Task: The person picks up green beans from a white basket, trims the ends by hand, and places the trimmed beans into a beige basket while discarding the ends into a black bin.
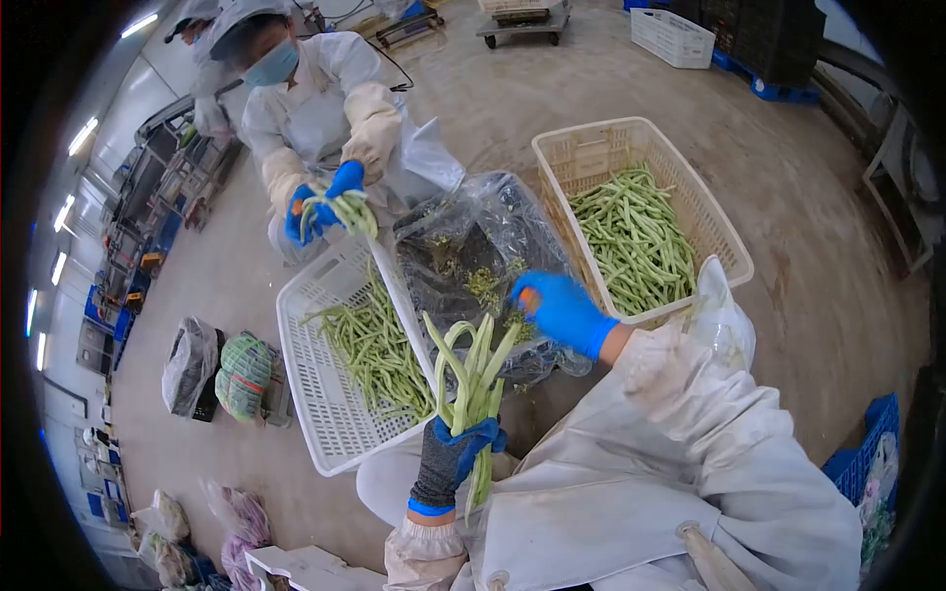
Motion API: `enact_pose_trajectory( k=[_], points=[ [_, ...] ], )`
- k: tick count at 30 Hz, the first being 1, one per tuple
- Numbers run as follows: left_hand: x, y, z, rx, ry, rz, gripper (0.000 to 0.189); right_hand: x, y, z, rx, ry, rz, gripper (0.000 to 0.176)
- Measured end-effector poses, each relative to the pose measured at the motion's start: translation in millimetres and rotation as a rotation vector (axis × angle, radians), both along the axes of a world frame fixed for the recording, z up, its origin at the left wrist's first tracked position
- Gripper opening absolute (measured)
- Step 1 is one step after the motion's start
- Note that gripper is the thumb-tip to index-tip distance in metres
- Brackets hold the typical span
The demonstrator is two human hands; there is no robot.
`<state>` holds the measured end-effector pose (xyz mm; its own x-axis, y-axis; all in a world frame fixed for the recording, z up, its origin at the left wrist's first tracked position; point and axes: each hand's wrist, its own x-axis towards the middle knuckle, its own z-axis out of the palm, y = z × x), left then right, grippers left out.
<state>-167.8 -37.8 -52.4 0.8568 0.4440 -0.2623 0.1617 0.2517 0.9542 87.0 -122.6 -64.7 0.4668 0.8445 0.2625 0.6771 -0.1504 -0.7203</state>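
Note:
A bunch of long green beans (479,379) stands upright in my left hand (459,455), which wears a grey and blue glove and is closed around the stems' middle. My right hand (564,313), in a blue glove, curls around a small orange tool (530,298); its working end cannot be made out. That hand is over a bin lined with clear plastic (507,212), where green trimmings (483,286) lie. Left of the bin, a white crate (340,433) holds more beans (379,350). On the right stands a cream crate (724,231) with a large heap of beans (641,236).
Across the bin, a co-worker (315,108) in white, with blue gloves, holds beans (345,210) too. A wrapped green bundle (244,374) and plastic bags (241,512) lie on the floor at left. A blue crate (867,448) is at far right.

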Motion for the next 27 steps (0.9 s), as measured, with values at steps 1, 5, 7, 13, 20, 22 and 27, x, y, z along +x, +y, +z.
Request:
enact_pose_trajectory(
  k=[1,5,7,13,20,22,27],
  points=[
    [-2,0,1,0.000,0.011,0.002,0.021,11,0,-8,0.099,0.072,-0.180,0.017],
    [-9,7,-1,0.038,0.052,-0.038,0.019,28,-6,-18,0.115,-0.117,-0.177,0.024],
    [-6,9,-2,0.075,0.060,-0.088,0.020,6,-2,17,0.426,-0.190,0.118,0.032],
    [-4,6,6,0.023,0.089,-0.076,0.021,-15,-1,57,-0.001,-0.232,0.484,0.031],
    [-8,6,3,-0.057,0.059,-0.091,0.025,-21,-1,43,0.018,-0.485,0.409,0.021],
    [-7,5,5,-0.085,0.036,-0.097,0.026,-25,-3,40,0.142,0.100,0.315,0.027],
    [0,4,8,-0.061,0.060,-0.108,0.035,-15,5,11,0.286,-0.231,0.178,0.015]
  ],
)
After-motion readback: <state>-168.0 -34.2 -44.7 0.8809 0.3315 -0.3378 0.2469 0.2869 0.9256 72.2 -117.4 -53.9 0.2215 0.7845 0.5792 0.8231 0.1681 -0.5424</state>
